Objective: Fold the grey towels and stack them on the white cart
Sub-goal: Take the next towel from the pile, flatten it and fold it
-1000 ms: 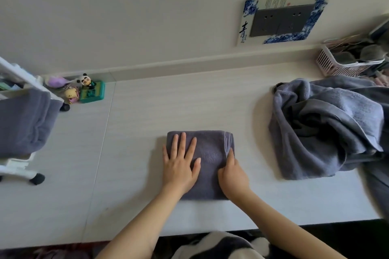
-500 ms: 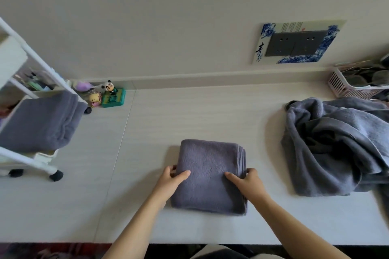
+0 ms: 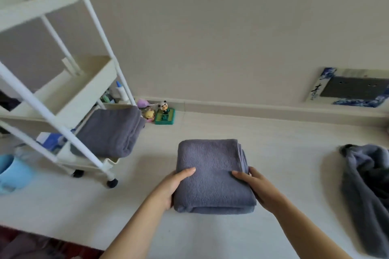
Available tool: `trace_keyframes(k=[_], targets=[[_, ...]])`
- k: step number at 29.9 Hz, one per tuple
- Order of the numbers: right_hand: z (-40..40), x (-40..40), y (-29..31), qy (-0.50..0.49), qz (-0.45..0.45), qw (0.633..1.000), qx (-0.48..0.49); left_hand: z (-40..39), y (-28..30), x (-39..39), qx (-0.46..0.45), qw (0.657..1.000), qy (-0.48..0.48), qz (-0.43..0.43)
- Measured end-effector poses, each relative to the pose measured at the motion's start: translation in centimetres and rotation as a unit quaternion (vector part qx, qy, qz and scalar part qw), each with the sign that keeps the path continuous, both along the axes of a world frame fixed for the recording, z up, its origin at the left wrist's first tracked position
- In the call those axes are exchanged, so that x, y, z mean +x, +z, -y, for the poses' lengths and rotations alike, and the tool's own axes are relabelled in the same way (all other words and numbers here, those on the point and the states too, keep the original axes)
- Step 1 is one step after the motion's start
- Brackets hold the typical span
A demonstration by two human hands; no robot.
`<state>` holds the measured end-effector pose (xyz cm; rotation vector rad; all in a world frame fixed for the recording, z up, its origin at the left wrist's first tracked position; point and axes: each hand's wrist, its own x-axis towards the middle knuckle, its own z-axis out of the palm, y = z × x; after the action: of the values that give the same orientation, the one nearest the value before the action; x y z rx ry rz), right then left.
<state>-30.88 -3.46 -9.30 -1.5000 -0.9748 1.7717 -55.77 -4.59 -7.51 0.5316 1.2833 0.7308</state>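
Head view. A folded grey towel (image 3: 212,174) sits at lower centre of the frame, held from both sides by two bare hands. The left hand (image 3: 172,187) grips the towel's left edge, thumb lying on the top face and the fingers (image 3: 168,202) curled beneath; the right hand (image 3: 256,187) grips the right edge in the same way, thumb on top. Both sets of fingers are thus closed on the bundle. Whether the towel rests on the pale table (image 3: 273,143) or is raised just above it cannot be told with certainty from this angle.

At the left of the frame stands the white cart (image 3: 88,82), a tiered frame of white posts and cream trays on black castors. A second folded grey towel (image 3: 111,132) lies on its lowest tray, overhanging the tray's front rim. Small bottles and a blue-and-white packet, too blurred to identify, occupy the same tier behind it.

A heap of unfolded grey towels (image 3: 366,191) lies at the right edge, well apart from the held bundle. Against the back wall, just right of the cart, stand small toy figures (image 3: 162,111), among them a panda on a green base. A socket plate with a blue patterned border (image 3: 347,88) is on the wall at right. A light-blue container (image 3: 12,172) shows at the far left edge
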Motion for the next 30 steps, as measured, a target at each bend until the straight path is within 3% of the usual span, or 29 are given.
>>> trace_keyframes(k=[5, 11, 17, 22, 25, 30], targets=[[-6.1, -6.1, 3.5, 0.079, -0.029, 0.994, 0.07, -1.6, 2.2, -5.3, 0.074, 0.989, 0.132, -0.005], [-14.4, -14.4, 8.0, 0.221, -0.027, 0.965, 0.14, -4.4, 2.8, -11.4, 0.116, 0.942, 0.314, -0.026], [-21.1, -22.2, 10.2, 0.31, -0.037, 0.937, 0.156, -7.0, 1.0, -16.1, 0.098, 0.884, 0.445, 0.099], [-22.8, -27.6, 9.3, 0.274, -0.091, 0.95, 0.12, -8.8, -0.6, -18.1, 0.111, 0.83, 0.543, 0.067], [-22.8, -30.1, 8.1, 0.212, -0.136, 0.964, 0.086, -9.9, -0.1, -18.7, 0.142, 0.816, 0.548, 0.118], [-23.0, -33.7, 5.1, 0.182, -0.167, 0.968, 0.041, -11.4, -0.3, -20.0, 0.207, 0.74, 0.64, -0.013]])
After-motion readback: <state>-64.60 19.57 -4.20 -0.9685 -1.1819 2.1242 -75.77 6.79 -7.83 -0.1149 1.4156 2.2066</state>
